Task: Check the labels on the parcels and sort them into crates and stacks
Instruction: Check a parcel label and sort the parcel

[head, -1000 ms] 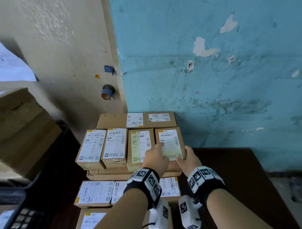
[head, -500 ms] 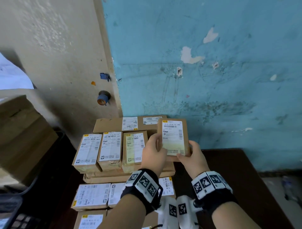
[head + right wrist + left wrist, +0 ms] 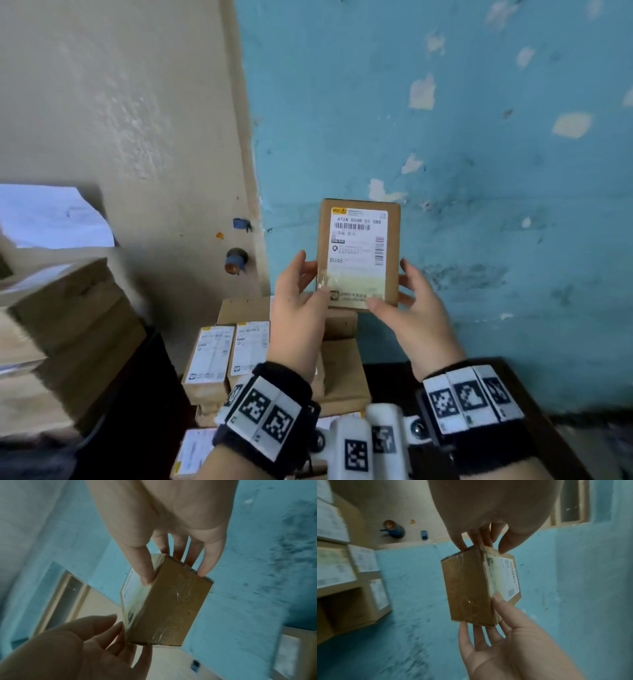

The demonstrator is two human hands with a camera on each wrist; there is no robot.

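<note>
1. Up before the blue wall (image 3: 479, 171), in the head view, a small cardboard parcel (image 3: 358, 253) is held upright with its label (image 3: 358, 250) facing the camera; the code B048 is legible. The left hand (image 3: 298, 301) grips its lower left edge and the right hand (image 3: 411, 308) its lower right, thumbs on the front. Below them, labelled parcels (image 3: 233, 356) lie stacked on the dark counter (image 3: 513, 383). The step in hand looks like the label check.
2. From the left wrist, the left hand (image 3: 488, 520) pinches one end of the parcel (image 3: 471, 588), thumb on the labelled face and fingers behind; the right hand (image 3: 505, 635) holds the other end.
3. From the right wrist, the right hand (image 3: 171, 527) clamps the parcel (image 3: 168, 601) between thumb and fingers, while the left hand (image 3: 77, 642) supports the far end.
4. Next, I judge, the code must be matched to a crate or stack; no crate is clearly in view, so the person will have to turn.
</note>
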